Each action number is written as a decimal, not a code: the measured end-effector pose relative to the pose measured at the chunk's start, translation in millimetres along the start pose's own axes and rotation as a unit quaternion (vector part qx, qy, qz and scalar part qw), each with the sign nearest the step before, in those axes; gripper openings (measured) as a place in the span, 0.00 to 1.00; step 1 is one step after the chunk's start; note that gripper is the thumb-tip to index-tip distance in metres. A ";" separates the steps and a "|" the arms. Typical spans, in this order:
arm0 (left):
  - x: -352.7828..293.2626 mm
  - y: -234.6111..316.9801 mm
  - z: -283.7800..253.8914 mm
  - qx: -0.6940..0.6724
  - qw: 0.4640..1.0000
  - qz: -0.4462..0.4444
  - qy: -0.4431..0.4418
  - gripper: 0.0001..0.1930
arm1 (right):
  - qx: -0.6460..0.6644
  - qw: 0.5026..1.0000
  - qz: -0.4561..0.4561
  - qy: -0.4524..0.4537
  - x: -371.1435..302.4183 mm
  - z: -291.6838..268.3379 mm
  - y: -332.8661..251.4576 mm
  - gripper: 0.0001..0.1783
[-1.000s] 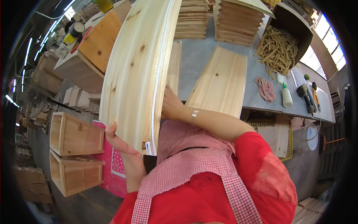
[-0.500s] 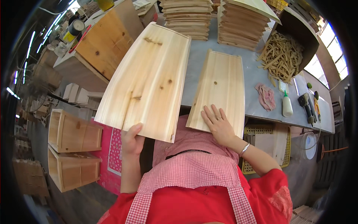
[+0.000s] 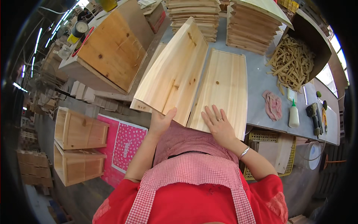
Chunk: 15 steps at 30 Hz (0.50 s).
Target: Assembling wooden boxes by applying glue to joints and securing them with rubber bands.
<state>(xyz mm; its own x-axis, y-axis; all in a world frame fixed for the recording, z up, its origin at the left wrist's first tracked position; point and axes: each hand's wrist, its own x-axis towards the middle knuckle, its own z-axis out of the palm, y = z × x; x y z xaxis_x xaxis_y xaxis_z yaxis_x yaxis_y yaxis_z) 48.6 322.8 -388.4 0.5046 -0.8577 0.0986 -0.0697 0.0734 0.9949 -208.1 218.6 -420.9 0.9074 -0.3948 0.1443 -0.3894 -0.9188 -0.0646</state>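
Note:
A knotty pale wooden panel point(image 3: 175, 80) stands tilted, its right edge low beside a second wooden panel point(image 3: 222, 86). My left hand point(image 3: 161, 122) grips the near edge of the tilted panel, thumb on its upper face. Stretched out flat, my right hand point(image 3: 220, 125) rests on the near end of the second panel, which lies on the grey table point(image 3: 259, 112). The two panels sit close side by side; I cannot tell whether their edges touch. Behind the tilted one, part of another wooden piece point(image 3: 143, 106) shows at the left.
Stacks of wooden panels point(image 3: 250, 30) rise at the table's back. To the right are a box of tan strips point(image 3: 292, 59), a pink cloth point(image 3: 273, 105), a glue bottle point(image 3: 294, 115) and a black tool point(image 3: 315, 118). Wooden boxes point(image 3: 80, 128) stand at the left.
My left hand has carried its panel rightward and tipped it up, right edge down next to the other panel. My right hand stays flat in its place. The view has shifted slightly.

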 end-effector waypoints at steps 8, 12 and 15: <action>0.4 0.1 15.5 0.099 0.993 0.022 -0.058 0.24 | 0.052 0.999 0.007 -0.009 1.9 -2.0 1.4 0.39; -4.9 9.8 27.5 0.178 0.979 0.044 -0.090 0.24 | 0.056 0.998 0.009 -0.025 3.1 -5.2 4.2 0.39; -8.7 14.3 36.7 0.233 0.963 0.074 -0.116 0.24 | 0.057 0.998 0.008 -0.036 4.2 -6.3 5.3 0.39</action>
<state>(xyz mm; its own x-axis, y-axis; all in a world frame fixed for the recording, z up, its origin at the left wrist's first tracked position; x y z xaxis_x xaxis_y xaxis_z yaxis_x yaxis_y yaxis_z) 11.7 312.7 -376.0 0.2572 -0.9500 0.1769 -0.5310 0.0140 0.8473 -207.4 212.0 -414.4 0.9120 -0.4040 0.0711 -0.3868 -0.9047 -0.1787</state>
